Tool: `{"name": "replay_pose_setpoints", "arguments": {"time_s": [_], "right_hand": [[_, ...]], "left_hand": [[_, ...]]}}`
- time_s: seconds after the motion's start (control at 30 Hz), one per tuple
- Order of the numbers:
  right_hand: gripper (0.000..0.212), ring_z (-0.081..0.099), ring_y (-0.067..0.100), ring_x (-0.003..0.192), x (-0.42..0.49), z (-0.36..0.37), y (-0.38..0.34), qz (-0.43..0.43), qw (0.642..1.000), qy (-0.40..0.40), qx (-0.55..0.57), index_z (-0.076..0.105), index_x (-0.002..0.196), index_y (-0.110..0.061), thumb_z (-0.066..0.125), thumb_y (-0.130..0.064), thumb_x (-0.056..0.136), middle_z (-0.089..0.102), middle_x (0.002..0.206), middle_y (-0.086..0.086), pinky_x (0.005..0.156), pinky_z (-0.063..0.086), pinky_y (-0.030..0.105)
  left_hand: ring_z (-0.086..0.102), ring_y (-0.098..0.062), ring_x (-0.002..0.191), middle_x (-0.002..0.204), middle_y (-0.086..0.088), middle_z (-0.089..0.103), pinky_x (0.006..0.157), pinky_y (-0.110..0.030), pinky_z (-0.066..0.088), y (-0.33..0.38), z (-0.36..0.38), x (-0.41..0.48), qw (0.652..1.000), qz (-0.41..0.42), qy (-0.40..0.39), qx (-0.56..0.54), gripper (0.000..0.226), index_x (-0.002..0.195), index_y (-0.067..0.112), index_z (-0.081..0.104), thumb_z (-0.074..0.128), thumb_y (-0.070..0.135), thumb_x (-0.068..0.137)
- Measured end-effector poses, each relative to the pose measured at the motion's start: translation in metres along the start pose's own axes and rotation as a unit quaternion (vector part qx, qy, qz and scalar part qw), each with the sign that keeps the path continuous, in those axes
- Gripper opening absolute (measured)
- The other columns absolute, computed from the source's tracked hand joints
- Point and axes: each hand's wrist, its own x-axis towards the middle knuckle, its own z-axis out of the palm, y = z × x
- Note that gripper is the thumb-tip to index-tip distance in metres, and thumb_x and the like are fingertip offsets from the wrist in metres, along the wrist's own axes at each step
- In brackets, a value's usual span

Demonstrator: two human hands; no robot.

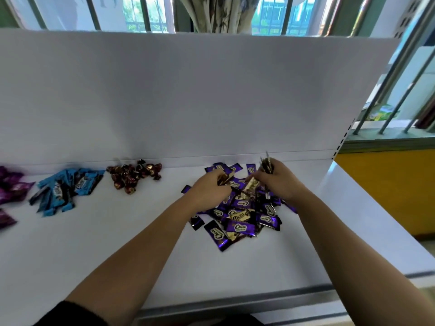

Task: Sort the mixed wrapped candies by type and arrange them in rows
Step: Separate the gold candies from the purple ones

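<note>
A mixed pile of purple and gold wrapped candies point(240, 220) lies on the white shelf point(117, 243) right of centre. My left hand point(209, 188) is over the pile's left part and pinches a gold-wrapped candy point(224, 178). My right hand point(277, 180) hovers over the pile's back right and grips a bunch of gold candies point(267, 164) that stick up from its fist. Sorted heaps lie to the left: dark red round candies point(134, 175), blue candies point(66, 187), and magenta candies point(11, 187) at the frame edge.
A tall white back panel point(188, 95) rises behind the shelf. The shelf's front edge point(235, 300) runs below my forearms and its right edge slants past the pile. Window bars and a yellow wall are at right.
</note>
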Motion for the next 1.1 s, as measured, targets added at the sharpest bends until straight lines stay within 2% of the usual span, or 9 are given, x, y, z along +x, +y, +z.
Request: {"name": "replay_pose_setpoints", "arguments": {"time_s": [0.1,0.2,0.37,0.53,0.67,0.8,0.9,1.0,1.1], "right_hand": [[0.01,0.062,0.009,0.056,-0.005,-0.007,0.0,0.003,0.998,0.05,0.047,0.051,0.085,-0.017,0.057,-0.011,0.092,0.066,0.065,-0.003,0.064,0.046,0.028],[0.012,0.055,0.009,0.058,-0.017,-0.01,-0.003,-0.004,0.999,0.03,-0.026,0.058,0.088,-0.011,0.06,-0.022,0.092,0.061,0.069,-0.001,0.06,0.043,0.025],[0.015,0.055,0.007,0.06,-0.038,-0.012,-0.007,-0.055,0.973,-0.159,-0.156,0.067,0.075,-0.017,0.077,-0.027,0.079,0.062,0.065,-0.004,0.066,0.046,0.027],[0.015,0.065,0.008,0.078,-0.054,0.008,-0.005,-0.086,0.911,-0.296,-0.274,0.071,0.09,-0.017,0.077,-0.023,0.078,0.072,0.085,-0.004,0.076,0.05,0.023],[0.015,0.063,0.01,0.077,-0.058,0.024,0.001,-0.099,0.906,-0.258,-0.32,0.064,0.087,-0.02,0.074,-0.026,0.078,0.068,0.083,-0.004,0.072,0.052,0.028],[0.019,0.065,0.013,0.083,-0.049,0.027,0.002,-0.121,0.899,-0.234,-0.349,0.066,0.099,-0.021,0.069,-0.027,0.082,0.07,0.087,-0.002,0.077,0.055,0.034],[0.025,0.066,0.012,0.08,-0.041,0.027,0.006,-0.119,0.898,-0.219,-0.361,0.064,0.104,-0.028,0.07,-0.031,0.08,0.07,0.087,-0.007,0.07,0.058,0.035],[0.034,0.064,0.014,0.089,-0.035,0.028,0.005,-0.119,0.892,-0.197,-0.388,0.063,0.112,-0.028,0.07,-0.037,0.079,0.07,0.096,-0.005,0.078,0.055,0.033],[0.025,0.062,0.016,0.092,-0.032,0.03,0.004,-0.146,0.891,-0.168,-0.395,0.063,0.108,-0.026,0.062,-0.036,0.084,0.068,0.097,-0.005,0.079,0.054,0.036]], "left_hand": [[0.053,-0.016,0.069,0.081,-0.007,0.059,0.065,-0.033,0.044,0.004,0.011,-0.008,0.995,0.017,-0.082,0.056,0.018,0.096,0.008,0.06,0.056,0.025,0.091],[0.058,-0.013,0.073,0.08,0.001,0.061,0.062,-0.031,0.045,0.006,0.021,-0.01,0.983,0.033,-0.102,0.146,0.028,0.084,0.016,0.059,0.069,0.043,0.084],[0.057,-0.019,0.065,0.077,-0.008,0.065,0.062,-0.038,0.048,0.009,0.024,-0.001,0.968,0.031,-0.135,0.207,0.033,0.085,0.009,0.064,0.075,0.04,0.077],[0.049,-0.016,0.06,0.064,-0.002,0.053,0.056,-0.031,0.037,0.006,0.018,-0.003,0.985,0.027,-0.099,0.14,0.024,0.068,0.013,0.054,0.065,0.026,0.084],[0.057,-0.023,0.07,0.075,-0.01,0.062,0.064,-0.034,0.043,-0.002,0.007,-0.003,0.999,-0.008,0.007,0.044,0.02,0.078,0.008,0.056,0.059,0.026,0.088],[0.064,-0.027,0.075,0.083,-0.014,0.07,0.073,-0.039,0.05,-0.003,0.002,-0.008,0.999,-0.024,0.028,-0.002,0.018,0.083,0.004,0.065,0.057,0.021,0.082],[0.054,-0.018,0.064,0.068,-0.008,0.06,0.063,-0.031,0.042,-0.004,0.001,-0.011,0.998,-0.03,0.045,-0.027,0.015,0.073,0.009,0.056,0.057,0.019,0.084],[0.046,-0.012,0.057,0.06,0.004,0.05,0.057,-0.027,0.034,-0.007,0.0,-0.014,0.995,-0.034,0.076,-0.063,0.021,0.066,0.018,0.047,0.057,0.019,0.085],[0.049,-0.011,0.058,0.062,0.004,0.053,0.058,-0.026,0.037,-0.01,-0.002,-0.014,0.993,-0.042,0.081,-0.079,0.017,0.07,0.02,0.049,0.056,0.021,0.086]]}}
